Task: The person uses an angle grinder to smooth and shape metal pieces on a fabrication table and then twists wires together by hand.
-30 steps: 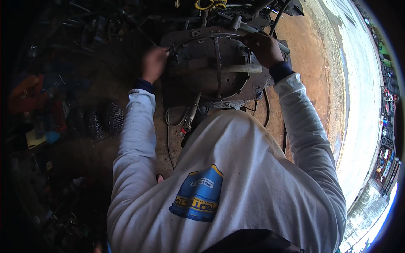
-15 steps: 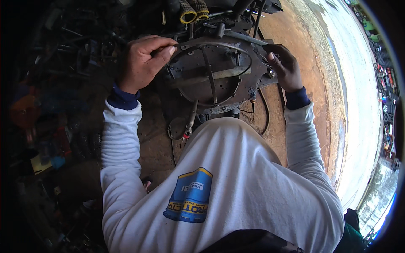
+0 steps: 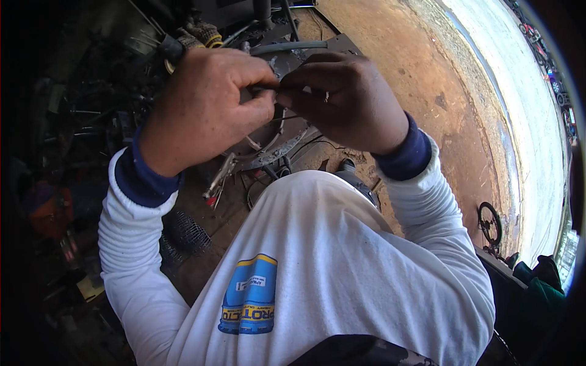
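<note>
The left hand (image 3: pixel 210 107) and right hand (image 3: pixel 354 100) meet at the fingertips, 2 grips pressed together, thumb to forefinger; anything pinched is hidden. The metal plate (image 3: pixel 294 130) lies below them. Thin rods (image 3: pixel 145 40) reach toward a dark cylinder (image 3: pixel 172 49); whether it contains them is unclear.

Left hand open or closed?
Closed in a pinch: the left hand has its thumb and forefinger tips together, close by the fingertips of the right hand. Cannot tell what, if anything, sits between.
</note>
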`<state>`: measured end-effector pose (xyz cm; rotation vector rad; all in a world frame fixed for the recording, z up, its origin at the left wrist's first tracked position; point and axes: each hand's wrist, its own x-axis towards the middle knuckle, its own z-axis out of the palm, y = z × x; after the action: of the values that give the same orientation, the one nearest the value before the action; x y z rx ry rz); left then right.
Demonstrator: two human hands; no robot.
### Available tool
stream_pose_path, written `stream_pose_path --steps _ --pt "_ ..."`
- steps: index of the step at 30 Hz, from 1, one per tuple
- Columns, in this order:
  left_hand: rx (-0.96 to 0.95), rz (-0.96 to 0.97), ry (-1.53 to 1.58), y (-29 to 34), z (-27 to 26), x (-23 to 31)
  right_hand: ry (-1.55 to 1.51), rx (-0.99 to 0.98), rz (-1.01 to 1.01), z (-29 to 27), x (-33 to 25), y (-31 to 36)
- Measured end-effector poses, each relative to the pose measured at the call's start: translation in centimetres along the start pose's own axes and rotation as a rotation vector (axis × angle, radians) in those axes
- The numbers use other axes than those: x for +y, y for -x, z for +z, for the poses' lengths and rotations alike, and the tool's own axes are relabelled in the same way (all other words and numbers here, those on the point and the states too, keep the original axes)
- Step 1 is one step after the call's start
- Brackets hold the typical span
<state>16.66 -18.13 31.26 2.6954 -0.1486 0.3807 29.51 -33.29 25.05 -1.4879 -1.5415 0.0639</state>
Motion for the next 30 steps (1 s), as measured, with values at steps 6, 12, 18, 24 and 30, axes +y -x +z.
stream_pose_path --steps 6,12,18,24,30 --pt "-0.062 -0.277 0.092 -2.8 5.3 6.1 -0.224 0.079 0.091 -2.9 2.3 7.2" --pt "0.046 -0.647 0.598 -1.8 14.0 6.6 -0.586 0.144 0.431 -4.0 5.0 12.3" --pt "0.338 -0.532 0.819 0.9 24.7 6.3 -1.129 0.224 0.727 -1.3 8.1 14.7" --pt "0.206 -0.573 0.646 1.4 25.0 7.4 -1.330 0.141 0.776 -2.2 10.2 14.1" --pt "0.056 -0.558 0.517 1.0 20.2 7.4 -1.025 0.002 0.609 -5.8 12.0 12.5"
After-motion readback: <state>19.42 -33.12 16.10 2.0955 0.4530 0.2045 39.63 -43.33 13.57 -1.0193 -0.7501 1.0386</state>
